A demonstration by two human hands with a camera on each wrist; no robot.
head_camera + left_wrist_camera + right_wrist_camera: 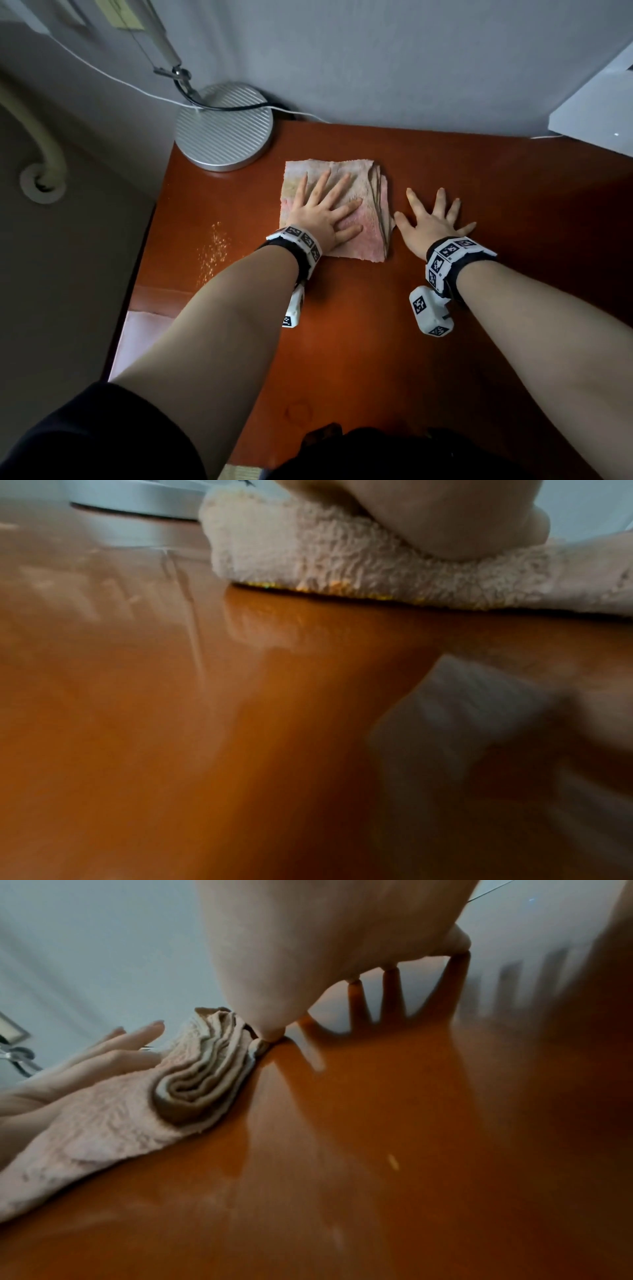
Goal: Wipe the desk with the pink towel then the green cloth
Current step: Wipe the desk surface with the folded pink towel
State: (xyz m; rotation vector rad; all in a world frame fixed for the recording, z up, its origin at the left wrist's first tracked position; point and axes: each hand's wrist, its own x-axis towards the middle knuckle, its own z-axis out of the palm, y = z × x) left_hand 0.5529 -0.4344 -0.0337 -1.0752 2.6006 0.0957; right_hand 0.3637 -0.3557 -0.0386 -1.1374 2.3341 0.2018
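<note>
The left hand [317, 214] lay flat on the folded pink towel [373, 219], fingers straight and spread, pressing it to the desk [376, 342] rather than gripping it; the right hand [433, 224] lay flat on the bare wood just beside the towel's right edge, fingers splayed, holding nothing; in the right wrist view its thumb tip seemed to touch the towel's stacked folds, though I could not be sure.

The towel sat at the back left of the desk, near the lamp base [224, 128] but apart from it; the wall ran close behind.

As to progress, I judged the job to be in its first stage: the pink towel was down and under a pressing palm, which fits wiping; a patch of pale specks [214, 251] lay on the wood near the left edge, so that area at least looked unwiped; no green cloth showed in any view, so the second pass was presumably all to come.

The towel was folded into a near square, so its long axis was weak; if anything it ran front to back, slightly tilted; the layered open edges faced right, toward the right hand; the closed sides faced left and the wall.
</note>
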